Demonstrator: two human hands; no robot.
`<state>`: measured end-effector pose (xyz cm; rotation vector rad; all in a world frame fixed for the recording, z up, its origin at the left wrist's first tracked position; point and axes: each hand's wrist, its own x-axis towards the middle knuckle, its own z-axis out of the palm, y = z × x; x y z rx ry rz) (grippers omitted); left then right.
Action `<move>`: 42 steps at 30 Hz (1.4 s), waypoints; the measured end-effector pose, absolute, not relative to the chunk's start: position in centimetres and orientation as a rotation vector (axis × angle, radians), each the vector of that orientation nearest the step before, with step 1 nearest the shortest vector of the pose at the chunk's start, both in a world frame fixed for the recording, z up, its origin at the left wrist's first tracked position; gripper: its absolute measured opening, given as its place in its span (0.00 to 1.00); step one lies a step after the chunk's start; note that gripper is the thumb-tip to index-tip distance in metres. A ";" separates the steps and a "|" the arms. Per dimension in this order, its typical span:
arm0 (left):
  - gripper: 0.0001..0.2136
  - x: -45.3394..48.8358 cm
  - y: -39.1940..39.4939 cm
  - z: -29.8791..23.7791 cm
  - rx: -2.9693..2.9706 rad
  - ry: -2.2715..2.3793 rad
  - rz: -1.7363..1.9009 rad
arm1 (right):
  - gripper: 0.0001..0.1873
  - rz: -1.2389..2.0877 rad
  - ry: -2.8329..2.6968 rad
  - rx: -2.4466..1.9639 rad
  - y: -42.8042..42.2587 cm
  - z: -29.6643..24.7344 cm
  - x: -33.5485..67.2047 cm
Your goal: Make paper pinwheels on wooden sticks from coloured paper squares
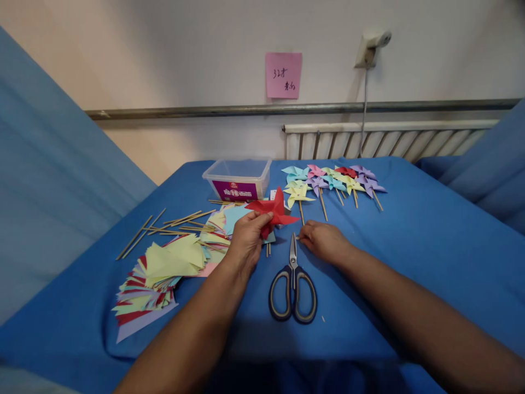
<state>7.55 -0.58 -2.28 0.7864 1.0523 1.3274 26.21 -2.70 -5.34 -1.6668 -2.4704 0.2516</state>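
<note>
My left hand is closed on a folded red paper pinwheel and holds it just above the blue table. My right hand rests on the cloth to the right of it. Its fingers are pinched on something small beside the tip of the closed scissors; I cannot make out what it is. The scissors lie between my two forearms, handles toward me.
Stacks of coloured paper squares and loose wooden sticks lie at the left. A clear plastic box stands behind them. Several finished pinwheels on sticks lie at the back. A pink note hangs on the wall.
</note>
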 end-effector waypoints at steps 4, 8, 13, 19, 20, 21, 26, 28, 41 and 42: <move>0.08 7.6 -0.6 -2.4 0.787 1.048 1.326 | 0.12 0.227 -2.486 -1.666 -2.6 -5.6 26.1; 0.08 7.6 -0.4 -2.5 0.787 1.052 1.324 | 0.08 0.270 -2.416 -1.681 -2.6 -5.7 26.6; 0.07 7.6 -0.5 -2.5 0.784 1.056 1.321 | 0.08 0.310 -2.402 -1.606 -2.8 -5.5 26.9; 0.08 7.8 -0.7 -2.2 0.767 1.049 1.313 | 0.12 0.318 -2.426 -1.639 -2.5 -5.8 26.4; 0.08 7.8 -0.7 -2.2 0.766 1.052 1.310 | 0.12 0.316 -2.426 -1.652 -2.4 -5.9 26.4; 0.08 7.8 -0.7 -2.2 0.766 1.056 1.309 | 0.12 0.314 -2.431 -1.665 -2.2 -6.0 26.4; 0.07 7.8 -0.7 -2.2 0.775 1.059 1.312 | 0.12 0.292 -2.450 -1.714 -2.0 -6.5 26.5; 0.08 7.8 -0.7 -2.2 0.774 1.052 1.311 | 0.12 0.285 -2.464 -1.700 -2.1 -6.5 26.5; 0.09 7.7 -0.7 -2.5 0.812 1.054 1.308 | 0.08 0.494 -2.455 -1.473 -2.7 -5.9 27.1; 0.09 7.7 -0.7 -2.5 0.813 1.056 1.309 | 0.08 0.495 -2.452 -1.475 -2.7 -5.9 27.2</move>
